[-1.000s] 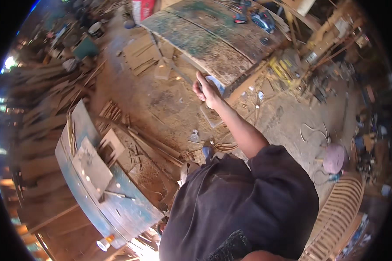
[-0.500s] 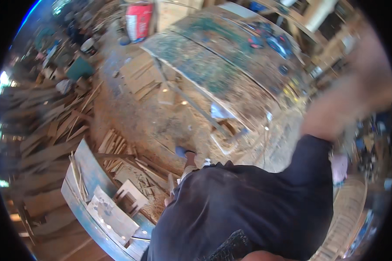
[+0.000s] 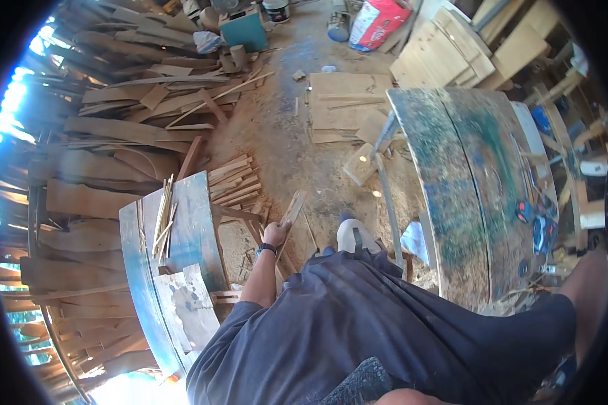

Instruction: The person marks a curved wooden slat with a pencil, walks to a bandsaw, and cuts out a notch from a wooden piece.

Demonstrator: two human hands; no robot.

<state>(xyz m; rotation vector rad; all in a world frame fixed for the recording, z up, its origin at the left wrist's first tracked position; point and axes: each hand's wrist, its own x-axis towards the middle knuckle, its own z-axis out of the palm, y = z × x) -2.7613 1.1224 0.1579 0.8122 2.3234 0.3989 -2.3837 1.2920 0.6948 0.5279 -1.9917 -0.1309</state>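
Note:
My left hand [image 3: 275,234] hangs at my side, shut on a short flat strip of wood [image 3: 292,208] that points up and away from me. It is just right of a low bench with a blue-painted top [image 3: 194,223], where a bundle of thin sticks [image 3: 162,217] lies. Short boards [image 3: 235,181] are stacked on the ground beyond the hand. Only my right upper arm [image 3: 586,282] shows at the right edge; that hand is out of the picture. My white shoe [image 3: 353,236] stands on the sawdust floor.
A large table with a worn green and blue top [image 3: 467,177] stands to my right, with blue and red tools [image 3: 535,224] on it. Piles of planks [image 3: 108,135] fill the left. A teal box [image 3: 244,30], a red and white sack [image 3: 375,20] and flat boards [image 3: 341,108] lie ahead.
My view has swung from the big painted table toward the floor and low bench. My raised right hand has left the picture, and my left hand now shows holding a wood strip.

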